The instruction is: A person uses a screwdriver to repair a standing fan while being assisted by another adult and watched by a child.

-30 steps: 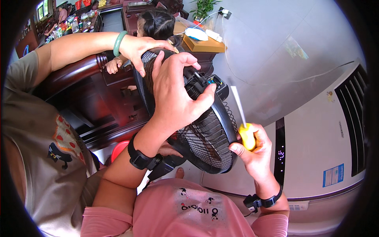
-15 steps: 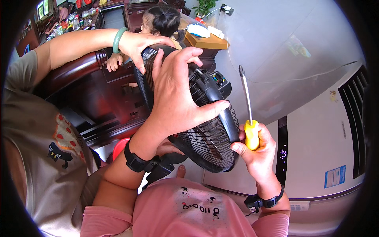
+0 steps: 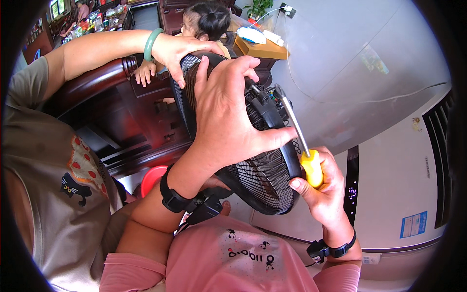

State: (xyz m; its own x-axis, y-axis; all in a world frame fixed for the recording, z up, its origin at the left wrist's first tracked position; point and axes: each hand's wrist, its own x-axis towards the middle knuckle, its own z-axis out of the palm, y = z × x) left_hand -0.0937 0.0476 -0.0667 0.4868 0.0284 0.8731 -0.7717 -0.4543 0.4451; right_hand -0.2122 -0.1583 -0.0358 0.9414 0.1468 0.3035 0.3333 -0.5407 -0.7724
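Note:
A black electric fan head [image 3: 265,180] with a wire mesh guard is held up tilted in front of me. My left hand [image 3: 226,114] is spread across it, fingers over the upper part and thumb stretched toward the right rim, gripping it. In my right hand [image 3: 323,187] is a screwdriver [image 3: 312,169] with a yellow handle, its metal shaft pointing up and slightly left. The tip overlaps the fan's motor part [image 3: 272,100]; I cannot tell whether they touch. A co-worker's hand [image 3: 177,51], with a green bangle, holds the fan's upper left edge.
The co-worker [image 3: 63,160] stands close at my left. A child [image 3: 209,22] is behind the fan, beside a dark wooden chair [image 3: 92,87]. A red basin [image 3: 152,180] is below. On the right stands a white air conditioner [image 3: 389,190] against a grey wall.
The screwdriver has tilted left, bringing its tip from beside the fan to over its motor part. The fan and hands appear slightly farther right in view.

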